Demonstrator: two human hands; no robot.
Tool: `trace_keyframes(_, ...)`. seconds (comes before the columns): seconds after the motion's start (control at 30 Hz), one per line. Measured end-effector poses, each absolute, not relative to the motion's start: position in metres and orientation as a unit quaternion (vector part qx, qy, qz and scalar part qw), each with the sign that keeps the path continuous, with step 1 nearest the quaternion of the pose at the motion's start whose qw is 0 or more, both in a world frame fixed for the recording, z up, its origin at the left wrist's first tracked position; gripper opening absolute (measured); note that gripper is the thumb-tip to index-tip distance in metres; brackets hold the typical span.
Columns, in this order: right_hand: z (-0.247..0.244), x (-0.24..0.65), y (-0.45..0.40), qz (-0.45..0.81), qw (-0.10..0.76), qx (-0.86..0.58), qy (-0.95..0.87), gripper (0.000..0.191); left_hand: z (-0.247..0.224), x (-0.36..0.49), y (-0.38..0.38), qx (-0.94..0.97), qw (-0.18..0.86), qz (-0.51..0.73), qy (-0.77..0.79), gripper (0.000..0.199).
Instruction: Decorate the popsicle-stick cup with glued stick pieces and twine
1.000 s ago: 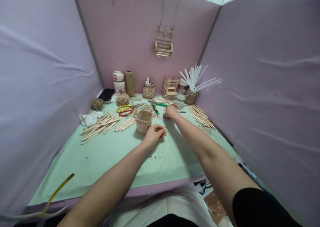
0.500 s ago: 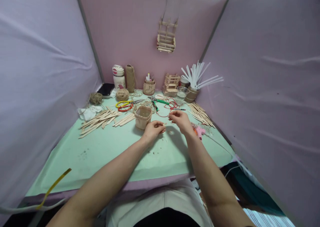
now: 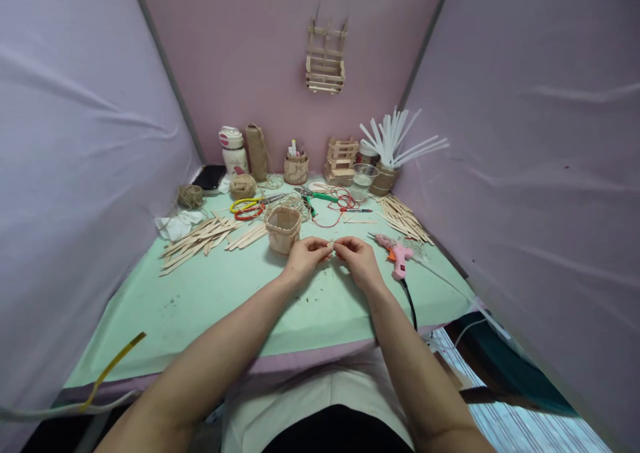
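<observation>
Over the middle of the green tabletop my two hands meet at the fingertips. My left hand [image 3: 309, 256] is closed in a pinch on a small pale piece of wood [image 3: 331, 245], mostly hidden by the fingers. My right hand [image 3: 356, 258] pinches at the same piece from the other side; whether it grips anything else cannot be seen. Just left of my left hand, close to its wrist, stands a small wooden basket [image 3: 283, 232] with a braided rim. A pink glue gun [image 3: 399, 254] lies to the right of my right hand.
Wooden sticks [image 3: 200, 240] lie in a heap at left, and more sticks [image 3: 404, 218] at right. Scissors [image 3: 247, 208], green pliers [image 3: 324, 195] and red cord [image 3: 327, 223] lie behind the basket. A clear cup of water [image 3: 363, 181] stands near a pot of white glue sticks [image 3: 390, 140].
My right hand has moved left and down to meet the left fingertips, uncovering the glue gun. My left hand stays beside the basket. The view has shifted slightly.
</observation>
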State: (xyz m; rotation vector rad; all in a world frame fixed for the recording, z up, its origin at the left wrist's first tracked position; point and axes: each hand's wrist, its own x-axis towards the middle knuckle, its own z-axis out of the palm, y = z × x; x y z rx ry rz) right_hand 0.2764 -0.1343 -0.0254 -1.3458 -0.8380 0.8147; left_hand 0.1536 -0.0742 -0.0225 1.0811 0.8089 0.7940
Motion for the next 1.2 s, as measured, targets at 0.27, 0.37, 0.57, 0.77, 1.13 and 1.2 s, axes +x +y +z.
trace_keyframes(0.27,-0.029,0.272,-0.132,0.384,0.648,-0.58,-0.311,0.02,-0.024,0.154,-0.075,0.492,0.705,0.365,0.357,0.029)
trace_keyframes(0.37,-0.03,0.269,-0.13,0.409,0.671,-0.552,-0.279,0.019,-0.025,0.155,-0.075,0.49,0.711,0.365,0.348,0.029)
trace_keyframes(0.57,-0.032,0.27,-0.131,0.418,0.675,-0.544,-0.27,0.021,-0.025,0.155,-0.076,0.491,0.707,0.366,0.354,0.035)
trace_keyframes(0.77,-0.03,0.272,-0.134,0.396,0.666,-0.562,-0.289,0.022,-0.024,0.155,-0.077,0.502,0.701,0.369,0.348,0.037)
trace_keyframes(1.13,-0.02,0.289,-0.163,0.325,0.464,-0.688,-0.454,0.017,-0.024,0.155,-0.074,0.49,0.702,0.368,0.362,0.021)
trace_keyframes(1.2,-0.021,0.288,-0.171,0.291,0.393,-0.716,-0.499,0.015,-0.025,0.155,-0.073,0.491,0.702,0.368,0.362,0.019)
